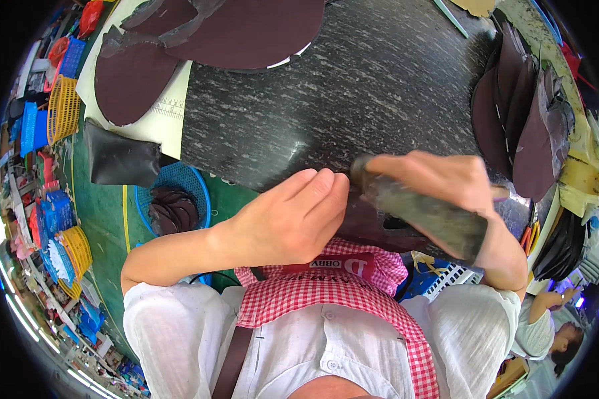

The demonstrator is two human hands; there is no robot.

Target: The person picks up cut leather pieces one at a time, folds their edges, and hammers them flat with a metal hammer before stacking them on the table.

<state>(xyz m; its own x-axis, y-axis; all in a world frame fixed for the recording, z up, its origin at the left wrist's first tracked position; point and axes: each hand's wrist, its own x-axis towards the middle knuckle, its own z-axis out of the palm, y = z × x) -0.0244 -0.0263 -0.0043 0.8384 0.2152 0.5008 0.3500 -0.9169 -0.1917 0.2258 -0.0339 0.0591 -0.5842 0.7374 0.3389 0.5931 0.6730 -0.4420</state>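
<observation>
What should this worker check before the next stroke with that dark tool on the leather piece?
1. Right hand grips the dark blocky tool firmly: ok.
2. Left hand presses the dark leather piece down at the table's near edge: ok.
3. Left fingertips clear of the tool's end: not ok, they sit right beside it.
4. Dark speckled table bare ahead of the hands: ok.
5. Stacked dark pieces on the right out of the way: ok.
6. Leather lying flat: cannot tell, mostly hidden.
</observation>
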